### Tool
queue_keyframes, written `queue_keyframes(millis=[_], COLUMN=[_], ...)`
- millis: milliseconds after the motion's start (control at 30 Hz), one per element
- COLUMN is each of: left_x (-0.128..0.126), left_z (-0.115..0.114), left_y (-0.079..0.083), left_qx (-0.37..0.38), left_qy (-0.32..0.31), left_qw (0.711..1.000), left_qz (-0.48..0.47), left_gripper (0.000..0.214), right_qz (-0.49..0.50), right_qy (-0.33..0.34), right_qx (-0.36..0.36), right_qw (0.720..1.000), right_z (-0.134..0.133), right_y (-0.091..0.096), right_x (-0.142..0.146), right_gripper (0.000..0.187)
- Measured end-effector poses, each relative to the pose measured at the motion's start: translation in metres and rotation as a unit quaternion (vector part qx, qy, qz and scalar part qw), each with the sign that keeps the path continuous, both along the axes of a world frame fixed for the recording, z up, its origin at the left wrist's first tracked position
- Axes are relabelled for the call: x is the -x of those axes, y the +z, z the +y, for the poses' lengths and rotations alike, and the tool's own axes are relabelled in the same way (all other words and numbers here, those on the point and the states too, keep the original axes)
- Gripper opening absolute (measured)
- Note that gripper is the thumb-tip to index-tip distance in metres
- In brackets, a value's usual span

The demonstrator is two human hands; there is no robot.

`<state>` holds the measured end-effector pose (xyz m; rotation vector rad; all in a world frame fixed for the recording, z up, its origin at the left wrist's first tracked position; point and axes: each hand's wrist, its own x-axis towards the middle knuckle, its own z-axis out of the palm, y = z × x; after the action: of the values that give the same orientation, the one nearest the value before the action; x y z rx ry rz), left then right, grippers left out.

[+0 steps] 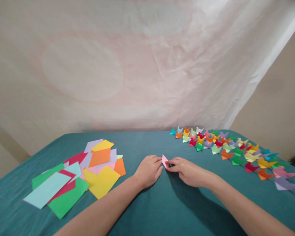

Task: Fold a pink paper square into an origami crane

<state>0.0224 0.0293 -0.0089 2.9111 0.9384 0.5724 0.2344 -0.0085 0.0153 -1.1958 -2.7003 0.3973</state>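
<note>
A small piece of folded pink paper, pointed at the top, stands between my hands near the middle of the table. My right hand pinches its lower right side between thumb and fingers. From the left, my left hand reaches the paper's other edge with fingers curled and fingertips against it. The left thumb points toward the paper's lower end. Part of the paper is hidden behind the right fingertips.
Loose coloured paper sheets lie overlapping on the left of the green tablecloth. Several rows of small folded paper birds run along the right side. A pale hanging cloth forms the backdrop behind the table.
</note>
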Motion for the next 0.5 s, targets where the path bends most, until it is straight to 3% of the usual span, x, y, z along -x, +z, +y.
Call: queue_keyframes(millis=[500], left_x=[0.000], left_z=[-0.001], left_y=[0.003], left_qx=[0.018], left_qy=[-0.033], left_qw=[0.999], left_qz=[0.022], left_gripper=[0.039], right_qz=[0.099], right_qy=[0.034], right_qx=[0.076], right_qw=[0.992], right_z=[0.009], right_y=[0.002], right_x=[-0.016], right_gripper=[0.067])
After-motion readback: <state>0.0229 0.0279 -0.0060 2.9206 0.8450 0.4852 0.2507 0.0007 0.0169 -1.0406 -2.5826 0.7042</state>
